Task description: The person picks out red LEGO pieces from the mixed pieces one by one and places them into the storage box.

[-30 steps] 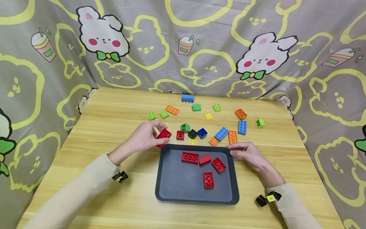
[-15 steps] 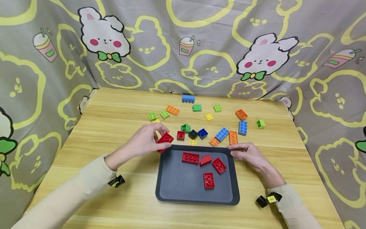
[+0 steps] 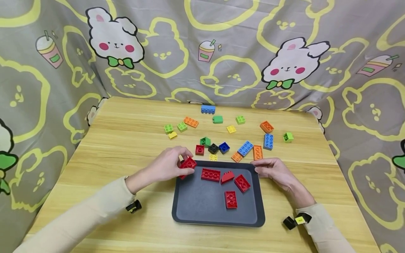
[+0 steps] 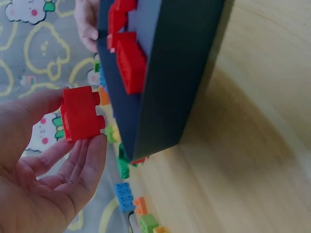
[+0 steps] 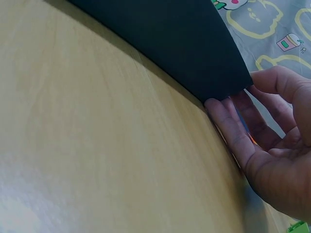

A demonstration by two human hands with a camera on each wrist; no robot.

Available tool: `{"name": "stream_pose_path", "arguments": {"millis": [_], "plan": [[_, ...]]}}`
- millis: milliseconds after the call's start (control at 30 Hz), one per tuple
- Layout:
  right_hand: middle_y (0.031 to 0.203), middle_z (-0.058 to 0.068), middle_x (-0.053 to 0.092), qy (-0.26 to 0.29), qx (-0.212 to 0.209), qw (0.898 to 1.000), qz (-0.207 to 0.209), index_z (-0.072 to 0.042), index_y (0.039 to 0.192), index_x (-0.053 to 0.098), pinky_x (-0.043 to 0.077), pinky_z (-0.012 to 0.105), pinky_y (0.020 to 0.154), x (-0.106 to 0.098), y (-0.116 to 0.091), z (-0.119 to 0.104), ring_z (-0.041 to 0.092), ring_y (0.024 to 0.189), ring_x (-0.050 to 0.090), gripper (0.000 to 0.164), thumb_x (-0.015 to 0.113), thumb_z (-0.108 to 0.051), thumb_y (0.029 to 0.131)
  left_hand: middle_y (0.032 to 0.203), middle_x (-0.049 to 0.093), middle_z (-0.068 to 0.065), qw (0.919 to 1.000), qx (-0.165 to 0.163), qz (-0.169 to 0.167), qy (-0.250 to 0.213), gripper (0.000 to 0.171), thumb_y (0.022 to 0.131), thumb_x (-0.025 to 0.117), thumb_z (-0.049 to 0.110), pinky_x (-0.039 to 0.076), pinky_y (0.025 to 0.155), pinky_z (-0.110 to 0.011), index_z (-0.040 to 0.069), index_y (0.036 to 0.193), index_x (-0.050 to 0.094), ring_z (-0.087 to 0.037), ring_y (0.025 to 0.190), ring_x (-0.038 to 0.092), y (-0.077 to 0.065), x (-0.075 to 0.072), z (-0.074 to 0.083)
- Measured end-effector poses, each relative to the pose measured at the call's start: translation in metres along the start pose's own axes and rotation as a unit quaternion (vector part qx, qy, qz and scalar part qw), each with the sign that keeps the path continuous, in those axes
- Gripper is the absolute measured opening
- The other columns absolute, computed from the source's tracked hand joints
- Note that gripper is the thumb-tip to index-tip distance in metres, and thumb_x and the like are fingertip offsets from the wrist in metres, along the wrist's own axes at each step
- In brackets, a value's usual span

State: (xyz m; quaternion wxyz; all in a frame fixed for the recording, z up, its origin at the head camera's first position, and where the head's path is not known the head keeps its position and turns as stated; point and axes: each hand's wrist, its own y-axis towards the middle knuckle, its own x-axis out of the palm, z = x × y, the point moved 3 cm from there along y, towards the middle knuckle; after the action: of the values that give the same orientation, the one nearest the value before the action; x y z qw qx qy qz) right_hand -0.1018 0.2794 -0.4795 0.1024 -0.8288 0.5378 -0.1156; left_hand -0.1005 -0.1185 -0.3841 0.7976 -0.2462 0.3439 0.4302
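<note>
Between thumb and fingers my left hand [image 3: 166, 165] grips a red toy brick [image 3: 188, 163] over the far left corner of the dark grey tray [image 3: 190, 222]. In the left wrist view that red brick [image 4: 81, 113] is held in the air, apart from the tray wall [image 4: 180, 82]. At the tray's far right corner, my right hand [image 3: 276, 173] holds the edge; the right wrist view shows its thumb on the rim and fingers [image 5: 228, 124] against the outer wall. Several red bricks lie in the tray, among them one [image 3: 230, 200] near the front.
Behind the tray, loose bricks are scattered over the wooden table [image 3: 126, 123]: a small red one [image 3: 199, 150], a black one [image 3: 213, 148], blue [image 3: 268, 141], orange [image 3: 257, 153], green and yellow ones. A patterned curtain [image 3: 196, 80] encloses the table's back and sides.
My left hand has carried the red brick right and toward me, from beside the tray to over its corner. A yellow brick behind that hand is uncovered. The right hand stays put.
</note>
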Motion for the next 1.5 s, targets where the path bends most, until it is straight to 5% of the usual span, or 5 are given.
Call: {"name": "stream_pose_path", "arguments": {"millis": [433, 733, 1233, 1500], "plan": [[0.110, -0.003, 0.081, 0.005, -0.001, 1.000, -0.005, -0.006, 0.121, 0.079, 0.067, 0.029, 0.086, 0.000, -0.001, 0.000, 0.013, 0.098, 0.079, 0.026, 0.069, 0.002, 0.098, 0.105, 0.071, -0.004, 0.9958, 0.044, -0.031, 0.074, 0.046, 0.088, 0.087, 0.029, 0.048, 0.072, -0.025, 0.005, 0.124, 0.071, -0.012, 0.084, 0.058, 0.005, 0.023, 0.004], [0.109, -0.002, 0.082, 0.002, -0.004, 1.000, -0.003, -0.005, 0.121, 0.079, 0.067, 0.029, 0.086, 0.000, -0.001, 0.001, 0.013, 0.098, 0.079, 0.026, 0.069, 0.002, 0.098, 0.117, 0.073, -0.011, 0.9880, 0.068, -0.044, 0.131, 0.047, 0.090, 0.085, 0.029, 0.063, 0.087, -0.038, 0.004, 0.127, 0.071, -0.019, 0.096, 0.069, 0.008, 0.031, 0.006], [0.108, -0.002, 0.082, -0.001, -0.003, 1.000, -0.001, -0.005, 0.121, 0.079, 0.067, 0.029, 0.085, 0.000, 0.000, 0.001, 0.013, 0.098, 0.079, 0.026, 0.069, 0.002, 0.098, 0.103, 0.071, -0.007, 0.9646, 0.116, -0.089, 0.219, 0.038, 0.090, 0.085, 0.026, 0.060, 0.075, -0.032, 0.004, 0.118, 0.073, -0.016, 0.084, 0.065, 0.010, 0.039, 0.010], [0.108, -0.002, 0.082, -0.002, -0.001, 1.000, -0.003, -0.005, 0.120, 0.079, 0.067, 0.029, 0.085, 0.000, 0.001, 0.000, 0.013, 0.098, 0.079, 0.025, 0.069, 0.002, 0.098, 0.101, 0.070, -0.007, 0.9617, 0.120, -0.107, 0.222, 0.037, 0.091, 0.085, 0.023, 0.057, 0.070, -0.029, 0.004, 0.120, 0.073, -0.014, 0.080, 0.063, 0.011, 0.041, 0.009]]}}
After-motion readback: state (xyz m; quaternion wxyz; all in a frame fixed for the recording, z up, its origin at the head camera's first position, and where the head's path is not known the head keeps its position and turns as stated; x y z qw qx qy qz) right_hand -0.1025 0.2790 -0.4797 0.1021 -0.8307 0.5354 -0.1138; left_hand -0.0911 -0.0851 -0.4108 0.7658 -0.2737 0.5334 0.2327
